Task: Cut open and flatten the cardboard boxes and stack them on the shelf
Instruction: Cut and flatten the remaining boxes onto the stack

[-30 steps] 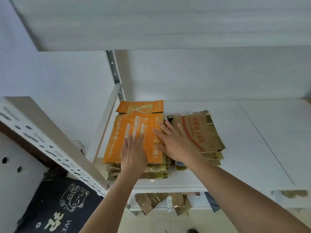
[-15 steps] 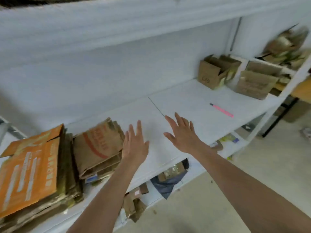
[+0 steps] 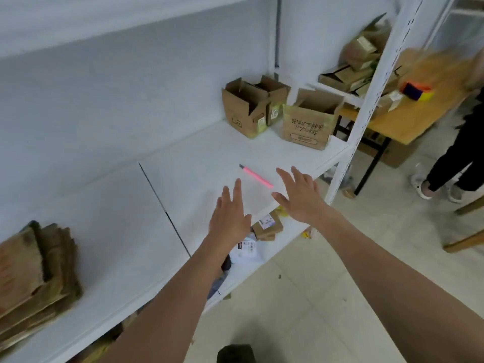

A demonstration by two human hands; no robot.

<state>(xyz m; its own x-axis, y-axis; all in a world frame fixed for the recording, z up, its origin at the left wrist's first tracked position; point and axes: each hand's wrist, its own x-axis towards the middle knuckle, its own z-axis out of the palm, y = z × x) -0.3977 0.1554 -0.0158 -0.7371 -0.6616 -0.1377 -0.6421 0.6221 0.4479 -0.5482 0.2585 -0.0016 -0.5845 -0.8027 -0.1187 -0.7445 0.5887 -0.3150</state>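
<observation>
flattened cardboard stack [image 3: 36, 273] far left on white shelf [image 3: 125, 247], 3 open boxes [image 3: 277, 111] right

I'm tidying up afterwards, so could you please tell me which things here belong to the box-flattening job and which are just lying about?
Job: flattened cardboard stack; open cardboard boxes and; pink box cutter; white shelf.
Lying about: wooden table; parcels on lower shelf.

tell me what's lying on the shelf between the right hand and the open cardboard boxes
In the head view, a pink cutter lies on the white shelf just ahead of the right hand; past it, bare shelf runs to the open boxes.
</observation>
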